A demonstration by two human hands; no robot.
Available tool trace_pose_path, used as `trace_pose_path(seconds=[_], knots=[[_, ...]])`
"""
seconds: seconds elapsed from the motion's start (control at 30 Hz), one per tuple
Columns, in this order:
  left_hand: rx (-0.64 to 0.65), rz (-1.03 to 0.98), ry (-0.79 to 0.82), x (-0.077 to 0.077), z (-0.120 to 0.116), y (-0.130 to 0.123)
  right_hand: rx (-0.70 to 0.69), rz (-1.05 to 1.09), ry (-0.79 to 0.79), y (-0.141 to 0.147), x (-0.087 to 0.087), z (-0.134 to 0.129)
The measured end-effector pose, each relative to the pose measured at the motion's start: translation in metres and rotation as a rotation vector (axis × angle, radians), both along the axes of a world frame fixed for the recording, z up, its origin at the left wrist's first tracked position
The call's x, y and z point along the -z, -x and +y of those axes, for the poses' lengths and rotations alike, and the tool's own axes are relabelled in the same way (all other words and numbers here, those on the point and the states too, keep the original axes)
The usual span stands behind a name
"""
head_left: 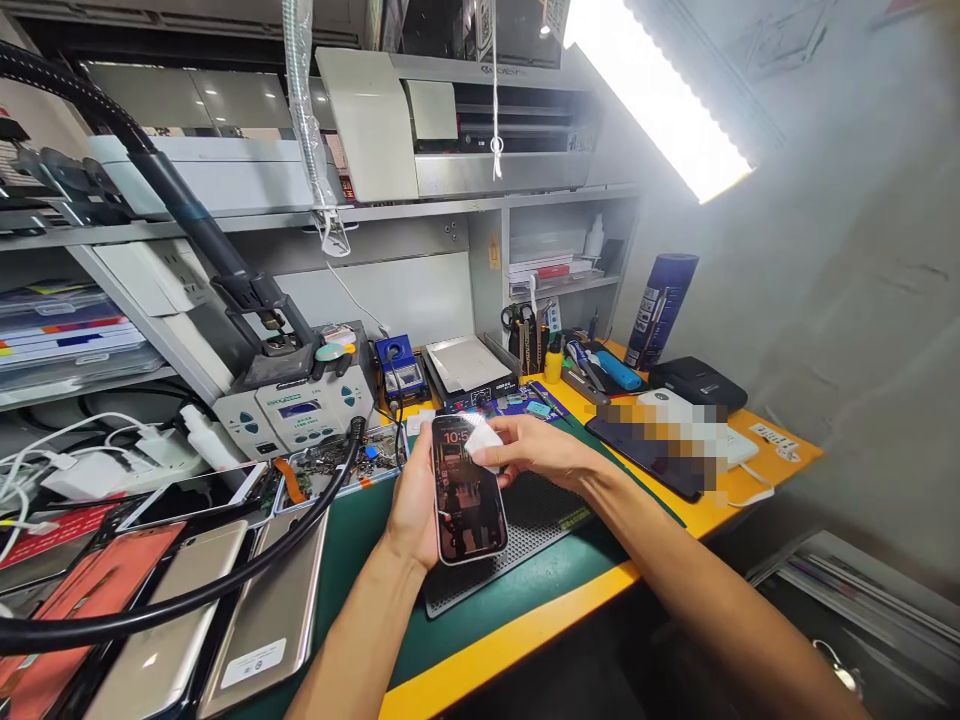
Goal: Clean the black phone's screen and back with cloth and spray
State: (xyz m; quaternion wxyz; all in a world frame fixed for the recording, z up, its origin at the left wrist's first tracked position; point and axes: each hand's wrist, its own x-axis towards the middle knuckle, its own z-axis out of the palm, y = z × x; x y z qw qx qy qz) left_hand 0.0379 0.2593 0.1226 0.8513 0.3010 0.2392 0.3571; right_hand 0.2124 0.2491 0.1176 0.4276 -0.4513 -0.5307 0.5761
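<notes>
A smartphone (471, 505) with its screen lit and a clock showing stands tilted up above the bench. My left hand (415, 500) is wrapped round its left side. Over the upper right of the screen, my right hand (529, 450) pinches a small white cloth or tissue (486, 446), which lies against the glass. Below the phone, a dark perforated mat (529, 540) rests on the green work mat (577, 578).
Phone backs (266, 600) and a black hose (225, 585) lie at the left. Behind stand a soldering station (300, 410), a parts tray (382, 460) and a heating plate (465, 365). A dark tablet-like device (645, 458) lies at the right, under a bright lamp (660, 100).
</notes>
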Motion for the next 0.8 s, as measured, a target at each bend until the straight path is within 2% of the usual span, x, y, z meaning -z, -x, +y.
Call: trace_pose_path(seconds=[0.07, 0.17, 0.3, 0.33, 0.47, 0.63, 0.8], knots=[[0.007, -0.013, -0.001, 0.001, 0.001, 0.000, 0.017, -0.007, 0.009, -0.002, 0.000, 0.001], [-0.015, 0.014, 0.010, 0.001, 0.002, 0.000, 0.145, -0.008, -0.028, -0.003, -0.001, 0.000], [0.037, -0.070, 0.023, 0.000, 0.003, 0.000, -0.091, -0.073, 0.026, -0.004, -0.003, -0.003], [0.043, -0.079, 0.026, -0.001, 0.003, 0.000, -0.096, -0.084, 0.036, -0.003, -0.003, -0.003], [-0.015, -0.055, 0.061, -0.003, 0.005, 0.002, 0.081, -0.084, 0.059, 0.002, 0.000, -0.001], [-0.002, -0.048, 0.079, -0.004, 0.008, 0.008, -0.133, -0.110, 0.278, 0.008, 0.004, -0.013], [-0.049, -0.033, 0.117, -0.004, 0.011, 0.009, -0.204, -0.002, 0.312, 0.015, 0.008, -0.034]])
